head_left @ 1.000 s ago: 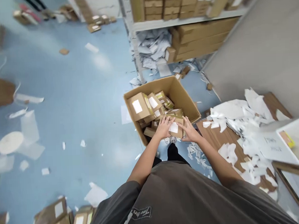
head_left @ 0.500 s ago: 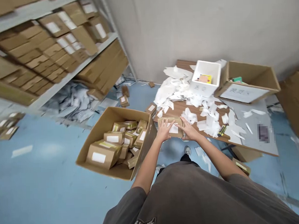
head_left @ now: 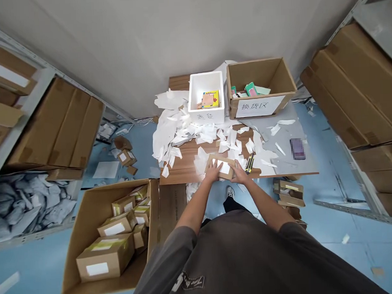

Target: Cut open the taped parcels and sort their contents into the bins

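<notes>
Between my two hands is a small brown cardboard box [head_left: 223,167] with a white label on top, at the front edge of the wooden table [head_left: 181,177]. My left hand [head_left: 213,171] grips its left end, and my right hand [head_left: 239,173] grips its right end. Just right of my right hand lies a yellow and black box cutter [head_left: 249,163]. Torn white paper [head_left: 201,160] is scattered around the box. Whether the box rests on the table or is held slightly above it, I cannot tell.
A white foam box [head_left: 207,116] and an open carton [head_left: 262,106] with a handwritten sign stand at the table's back. A purple phone-like object [head_left: 298,149] lies right. A large carton [head_left: 70,252] of parcels stands on the floor left. Shelves [head_left: 46,80] flank both sides.
My view has swung to the right, so the table is now in front of me. The box has moved with both hands to the table's front edge.
</notes>
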{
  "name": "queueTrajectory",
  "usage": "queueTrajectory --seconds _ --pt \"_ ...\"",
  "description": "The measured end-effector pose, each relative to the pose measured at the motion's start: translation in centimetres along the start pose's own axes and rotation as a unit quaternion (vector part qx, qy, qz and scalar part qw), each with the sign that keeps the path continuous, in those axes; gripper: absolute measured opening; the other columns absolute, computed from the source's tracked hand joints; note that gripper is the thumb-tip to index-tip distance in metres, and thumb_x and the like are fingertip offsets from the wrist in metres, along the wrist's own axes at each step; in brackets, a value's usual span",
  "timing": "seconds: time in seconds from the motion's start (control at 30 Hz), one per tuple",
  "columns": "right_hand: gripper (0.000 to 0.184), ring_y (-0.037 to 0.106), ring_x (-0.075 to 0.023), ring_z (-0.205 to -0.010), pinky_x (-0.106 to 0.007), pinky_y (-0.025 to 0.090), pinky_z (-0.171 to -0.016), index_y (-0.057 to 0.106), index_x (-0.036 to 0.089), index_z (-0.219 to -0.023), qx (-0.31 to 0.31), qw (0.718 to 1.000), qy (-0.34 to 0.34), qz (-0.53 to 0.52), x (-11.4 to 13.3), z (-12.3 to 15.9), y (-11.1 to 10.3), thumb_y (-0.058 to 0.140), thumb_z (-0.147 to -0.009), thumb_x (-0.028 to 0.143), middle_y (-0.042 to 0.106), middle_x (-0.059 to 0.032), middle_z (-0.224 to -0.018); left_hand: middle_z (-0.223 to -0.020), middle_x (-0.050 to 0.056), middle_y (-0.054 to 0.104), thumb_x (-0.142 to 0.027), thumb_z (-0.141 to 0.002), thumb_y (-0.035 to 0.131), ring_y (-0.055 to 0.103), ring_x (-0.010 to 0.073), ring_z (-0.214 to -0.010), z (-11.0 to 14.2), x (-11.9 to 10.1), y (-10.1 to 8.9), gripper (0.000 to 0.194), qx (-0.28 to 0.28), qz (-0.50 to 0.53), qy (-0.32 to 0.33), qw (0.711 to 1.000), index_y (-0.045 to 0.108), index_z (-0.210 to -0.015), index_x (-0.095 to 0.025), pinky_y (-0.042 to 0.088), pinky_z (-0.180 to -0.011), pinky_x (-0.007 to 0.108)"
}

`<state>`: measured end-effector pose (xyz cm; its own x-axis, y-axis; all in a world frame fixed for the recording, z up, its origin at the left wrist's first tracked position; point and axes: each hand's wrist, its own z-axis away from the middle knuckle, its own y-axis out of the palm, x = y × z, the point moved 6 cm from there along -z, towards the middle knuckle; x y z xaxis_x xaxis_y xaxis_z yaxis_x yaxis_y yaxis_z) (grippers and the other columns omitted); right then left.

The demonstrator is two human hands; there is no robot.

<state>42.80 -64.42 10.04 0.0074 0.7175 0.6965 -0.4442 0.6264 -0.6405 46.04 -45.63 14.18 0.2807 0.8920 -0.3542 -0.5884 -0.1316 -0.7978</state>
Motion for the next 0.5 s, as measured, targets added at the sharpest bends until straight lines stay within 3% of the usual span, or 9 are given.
queueTrajectory --seconds 0.1,0.2,0.27,0.37,0.43,0.5 --pt "0.118 0.030 -0.0456 -0.164 -0.055 0.044 -0.123 0.045 0.028 -0.169 -0.003 1.000 0.011 -0.027 -1.0 0.1 0.6 0.097 -0.063 0.017 0.003 -0.0209 -0.183 -0.185 0.020 0.014 -0.023 -0.075 0.085 0.008 0.0480 -0.171 -0.3 0.4 1.1 0.113 -0.005 0.012 -0.024 1.000 0.031 -0.175 -0.030 0.022 -0.131 0.071" --pt "0.115 0.041 -0.0424 -0.159 -0.051 0.048 -0.120 0.047 0.031 -0.166 -0.032 0.996 0.028 -0.078 -1.2 -0.1 0.9 0.096 -0.063 0.023 0.006 -0.0163 -0.183 -0.185 0.020 0.016 -0.024 -0.079 0.081 0.006 0.0459 -0.171 1.2 1.4 0.8 0.113 -0.059 0.031 -0.051 0.996 0.024 -0.177 -0.027 0.022 -0.132 0.069" --pt "0.111 0.048 -0.0395 -0.153 -0.049 0.051 -0.118 0.047 0.030 -0.165 -0.064 0.988 0.056 -0.132 -1.3 -0.7 0.9 0.095 -0.064 0.032 0.020 -0.0147 -0.179 -0.184 0.022 0.016 -0.026 -0.081 0.080 0.007 0.0453 -0.171 2.5 2.4 0.1 0.112 -0.114 0.047 -0.088 0.988 0.022 -0.177 -0.023 0.024 -0.133 0.067" --pt "0.096 0.059 -0.0338 -0.141 -0.046 0.056 -0.112 0.047 0.024 -0.165 -0.106 0.958 0.109 -0.243 -1.4 -1.7 1.3 0.082 -0.078 0.048 0.050 -0.0157 -0.162 -0.185 0.019 0.015 -0.032 -0.082 0.082 0.008 0.0440 -0.171 3.7 3.3 -0.7 0.112 -0.159 0.067 -0.110 0.979 0.024 -0.177 -0.023 0.026 -0.134 0.062" --pt "0.083 0.068 -0.0297 -0.127 -0.044 0.061 -0.102 0.048 0.024 -0.165 -0.110 0.937 0.147 -0.298 -1.4 -2.3 1.8 0.066 -0.089 0.053 0.064 -0.0152 -0.146 -0.185 0.016 0.017 -0.035 -0.083 0.082 0.011 0.0420 -0.171 3.5 3.4 -0.9 0.108 -0.147 0.080 -0.085 0.982 0.028 -0.176 -0.026 0.029 -0.134 0.059" --pt "0.074 0.073 -0.0268 -0.113 -0.041 0.063 -0.094 0.048 0.023 -0.165 -0.097 0.938 0.146 -0.299 -0.8 -2.7 2.2 0.051 -0.097 0.053 0.072 -0.0147 -0.133 -0.185 0.015 0.021 -0.036 -0.085 0.080 0.015 0.0412 -0.171 2.5 3.3 -1.0 0.102 -0.102 0.088 -0.051 0.990 0.032 -0.175 -0.027 0.033 -0.132 0.058"
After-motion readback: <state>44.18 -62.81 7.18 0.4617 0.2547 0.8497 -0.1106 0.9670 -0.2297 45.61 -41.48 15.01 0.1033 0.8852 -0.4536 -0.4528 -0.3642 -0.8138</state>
